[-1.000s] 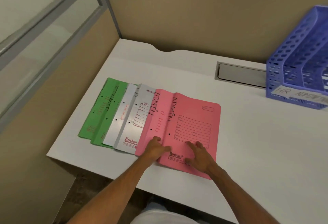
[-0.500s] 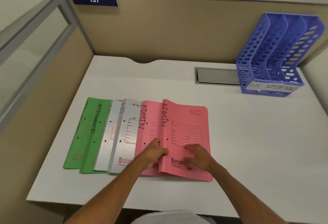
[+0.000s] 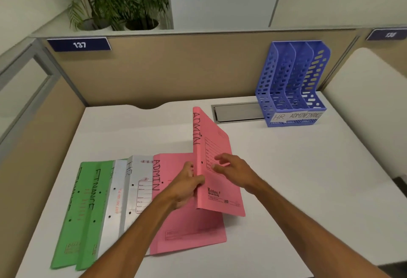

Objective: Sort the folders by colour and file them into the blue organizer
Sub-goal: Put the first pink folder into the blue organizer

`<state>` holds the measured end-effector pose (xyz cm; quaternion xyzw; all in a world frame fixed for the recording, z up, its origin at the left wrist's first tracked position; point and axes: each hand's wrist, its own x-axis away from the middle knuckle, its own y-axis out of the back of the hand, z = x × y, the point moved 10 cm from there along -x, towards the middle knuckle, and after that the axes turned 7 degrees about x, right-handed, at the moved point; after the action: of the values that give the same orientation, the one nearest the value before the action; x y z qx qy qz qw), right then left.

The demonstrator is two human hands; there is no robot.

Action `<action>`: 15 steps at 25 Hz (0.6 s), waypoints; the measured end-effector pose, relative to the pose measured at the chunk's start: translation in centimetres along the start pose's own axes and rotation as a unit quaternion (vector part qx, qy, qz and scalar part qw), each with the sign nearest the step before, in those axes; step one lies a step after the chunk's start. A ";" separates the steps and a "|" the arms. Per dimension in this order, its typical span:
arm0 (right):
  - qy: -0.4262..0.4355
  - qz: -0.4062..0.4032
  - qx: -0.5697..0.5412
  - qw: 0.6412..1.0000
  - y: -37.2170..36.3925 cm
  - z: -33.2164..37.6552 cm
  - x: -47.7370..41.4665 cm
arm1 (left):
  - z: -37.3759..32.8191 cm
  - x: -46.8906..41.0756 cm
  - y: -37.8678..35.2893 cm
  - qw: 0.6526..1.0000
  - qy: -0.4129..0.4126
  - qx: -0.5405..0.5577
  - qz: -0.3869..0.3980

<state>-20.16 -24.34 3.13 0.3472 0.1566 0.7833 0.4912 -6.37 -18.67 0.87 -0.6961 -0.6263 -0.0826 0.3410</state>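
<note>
I read left hand (image 3: 187,186) pinching pink ADMIN folder (image 3: 220,200) by its spine, raised to clear second pink ADMIN folder (image 3: 187,233) below | right hand (image 3: 233,172) spread at cover, likely steadying | blue organizer (image 3: 290,84) well beyond, rightward

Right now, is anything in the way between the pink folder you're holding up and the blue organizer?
No, nothing visible. The left hand grips the raised pink ADMIN folder, and the desk from there to the blue organizer is bare. Only a grey hatch lies flat in the desk, left of the organizer.
</note>
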 end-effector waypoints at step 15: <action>0.116 -0.081 -0.052 0.989 24.3 -2.3 -0.8 | -6.8 -8.4 -25.4 0.917 -0.303 -0.238 -0.103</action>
<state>-37.66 -36.23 15.43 0.2145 0.1994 0.7826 0.5493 -29.49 -29.85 10.83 -0.6801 -0.7296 -0.0493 -0.0512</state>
